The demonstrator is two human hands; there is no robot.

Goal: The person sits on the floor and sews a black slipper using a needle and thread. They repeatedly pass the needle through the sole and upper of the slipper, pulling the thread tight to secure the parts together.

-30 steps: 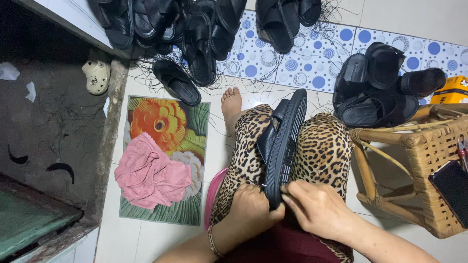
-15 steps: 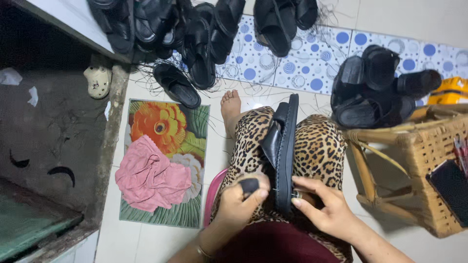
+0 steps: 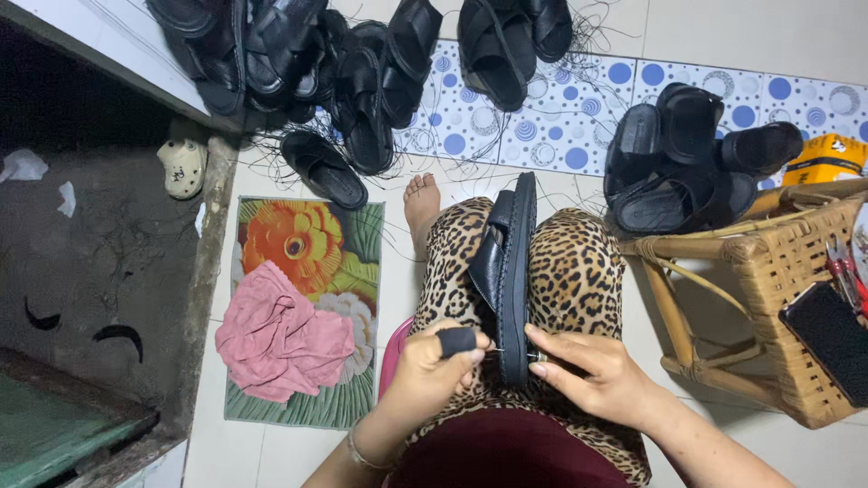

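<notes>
Head view, looking down at my lap. 1 black sandal [image 3: 511,271] stands on edge between the leopard-print knees [image 3: 579,271], sole facing right, strap side left. Its long axis runs straight away from me, toe end far, heel end right at the hands.

Left hand [image 3: 434,370] sits just left of the heel end, fingers curled in. Thumb wears a black guard [image 3: 457,341] and pinches a thin needle [image 3: 493,349] whose tip touches the sole edge, pointing right. So: closed down on the needle, nothing else in it.

Right hand [image 3: 592,375] sits just right of the heel end, fingers half open and stretched left, fingertips [image 3: 535,336] touching the sole's side. It steadies rather than wraps; I can't tell if it pinches anything at the fingertips, there's a small glint there but too small to read.

Key relation: the sandal lies between the 2 hands, needle side left, bracing side right, both equally near the heel end. The needle axis is crosswise to the sandal's long axis.

Around: pink cloth [image 3: 280,330] on a flower-print mat [image 3: 298,235] to the left, wicker stool [image 3: 778,271] to the right with a dark phone [image 3: 827,339] on it, piles of black sandals [image 3: 362,72] with loose thread along the far side, 1 more heap [image 3: 687,163] far right. Bare foot [image 3: 422,203] shows beyond the left knee.
</notes>
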